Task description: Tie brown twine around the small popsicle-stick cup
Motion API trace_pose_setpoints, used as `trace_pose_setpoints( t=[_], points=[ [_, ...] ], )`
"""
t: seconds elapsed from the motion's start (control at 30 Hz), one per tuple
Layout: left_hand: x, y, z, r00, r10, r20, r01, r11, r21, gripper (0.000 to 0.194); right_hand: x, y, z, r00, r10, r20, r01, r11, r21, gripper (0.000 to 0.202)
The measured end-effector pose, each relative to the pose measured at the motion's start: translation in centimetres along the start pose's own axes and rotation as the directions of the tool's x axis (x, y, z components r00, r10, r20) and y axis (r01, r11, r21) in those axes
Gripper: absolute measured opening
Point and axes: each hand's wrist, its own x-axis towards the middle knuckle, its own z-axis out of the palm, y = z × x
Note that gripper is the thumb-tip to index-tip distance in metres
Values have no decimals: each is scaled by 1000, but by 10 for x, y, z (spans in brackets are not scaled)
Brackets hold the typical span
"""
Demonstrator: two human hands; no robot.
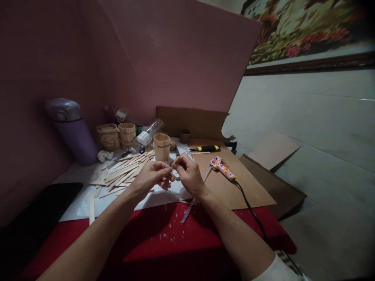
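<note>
My left hand (155,173) and my right hand (189,173) meet above the white paper, thumbs and forefingers pinched close together. Between them is a thin, pale cord (175,175), part of it curving in a loop below the fingertips; my fingers hide the rest. Just behind my hands stands a small wooden cup (161,146) made of upright sticks, with a band around it. To the left of my left hand lies a loose heap of wooden craft sticks (125,171).
A flowered glue gun (222,168) with a black cable and a yellow-black utility knife (208,148) lie on cardboard at right. Behind are a plastic bottle (150,132), a small brown pot (184,136) and two more stick cups (127,134). A purple flask (74,134) stands left.
</note>
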Motion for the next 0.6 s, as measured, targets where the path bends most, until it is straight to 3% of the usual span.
trace_pose_setpoints(
  t=[0.6],
  points=[
    [-3,4,2,1000,12,-10,-12,1000,14,35,0,-1,0,1000,6,10,-5,1000,-26,10]
  ],
)
